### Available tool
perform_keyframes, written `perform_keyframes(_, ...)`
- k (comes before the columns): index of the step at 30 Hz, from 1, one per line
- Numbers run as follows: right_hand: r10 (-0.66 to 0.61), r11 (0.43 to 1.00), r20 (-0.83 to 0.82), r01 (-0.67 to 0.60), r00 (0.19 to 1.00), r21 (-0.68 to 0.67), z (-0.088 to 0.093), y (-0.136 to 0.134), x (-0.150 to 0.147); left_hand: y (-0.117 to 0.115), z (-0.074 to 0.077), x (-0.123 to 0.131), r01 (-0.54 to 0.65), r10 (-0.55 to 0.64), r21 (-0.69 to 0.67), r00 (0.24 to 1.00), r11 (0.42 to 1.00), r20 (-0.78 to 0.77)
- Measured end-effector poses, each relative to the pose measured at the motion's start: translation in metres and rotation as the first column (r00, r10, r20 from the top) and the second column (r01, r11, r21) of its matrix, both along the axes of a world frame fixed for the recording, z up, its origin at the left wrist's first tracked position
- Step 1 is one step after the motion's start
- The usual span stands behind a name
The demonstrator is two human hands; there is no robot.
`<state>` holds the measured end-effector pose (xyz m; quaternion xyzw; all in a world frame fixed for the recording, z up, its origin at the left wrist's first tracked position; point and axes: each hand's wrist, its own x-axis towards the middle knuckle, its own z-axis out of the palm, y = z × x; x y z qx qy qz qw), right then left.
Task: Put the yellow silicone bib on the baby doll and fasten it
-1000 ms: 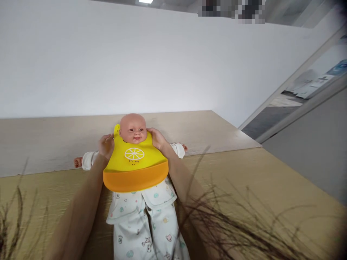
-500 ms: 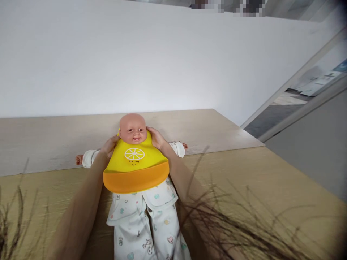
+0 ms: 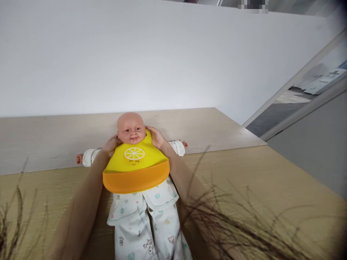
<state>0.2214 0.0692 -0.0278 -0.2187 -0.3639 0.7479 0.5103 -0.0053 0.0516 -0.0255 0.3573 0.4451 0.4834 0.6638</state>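
A baby doll [image 3: 131, 127] in white patterned pyjamas lies on its back on a wooden table [image 3: 244, 169], arms spread. A yellow and orange silicone bib [image 3: 135, 168] with a lemon print covers its chest. My left hand [image 3: 110, 145] is at the doll's neck on the left, fingers curled round the bib's strap end. My right hand [image 3: 156, 137] reaches behind the neck on the right, closed on the other strap. The fingertips of both hands are hidden behind the doll's head.
A white wall [image 3: 162, 61] rises behind the table. To the right the table's edge drops toward a grey floor and a glass partition [image 3: 306, 90]. Dark strands of hair [image 3: 225, 224] hang across the lower part of the view.
My left hand has slid inward from beside the doll's shoulder to its neck. The bib's left strap is now tucked behind the head. My right hand has barely moved.
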Motion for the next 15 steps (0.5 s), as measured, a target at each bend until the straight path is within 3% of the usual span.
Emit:
perform_keyframes(6, -0.031, 0.989, -0.084, 0.019, 0.996, -0.145, 0.001, -0.001, -0.002, -0.001, 0.003, 0.002, 0.040, -0.041, 0.017, 0.996, 0.999, 0.081)
perform_keyframes(15, -0.026, 0.995, -0.068, 0.019, 0.997, -0.103, -0.001, -0.001, -0.001, -0.008, 0.012, 0.006, 0.122, -0.121, 0.002, 0.981, 0.992, 0.153)
